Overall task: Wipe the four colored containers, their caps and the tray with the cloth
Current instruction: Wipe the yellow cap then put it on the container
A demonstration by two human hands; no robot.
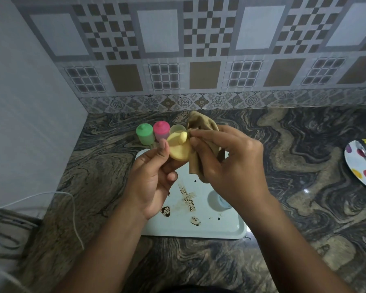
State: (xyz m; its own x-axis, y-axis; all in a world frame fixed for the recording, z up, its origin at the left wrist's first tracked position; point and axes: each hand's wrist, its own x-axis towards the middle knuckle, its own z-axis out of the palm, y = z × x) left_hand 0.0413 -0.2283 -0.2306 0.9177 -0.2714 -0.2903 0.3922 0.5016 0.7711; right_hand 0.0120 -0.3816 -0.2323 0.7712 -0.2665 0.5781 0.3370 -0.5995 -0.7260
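My left hand (154, 176) holds a yellow cap (179, 148) by its edge, knob facing me, above the white tray (220, 229). My right hand (226, 163) grips a beige cloth (201, 125) and presses it against the cap's right side. Behind them on the counter stand a capped green container (144, 134), a capped pink container (161, 130) and the open yellow container (176, 129), in a row. A blue container (218, 200) lies on the tray, partly hidden by my right wrist. Brown smears (187, 197) mark the tray.
A polka-dot plate (361, 163) with a metal utensil sits at the right edge of the marbled counter. A white cable (72, 208) runs along the left side. A tiled wall stands close behind the containers, and a plain wall closes the left.
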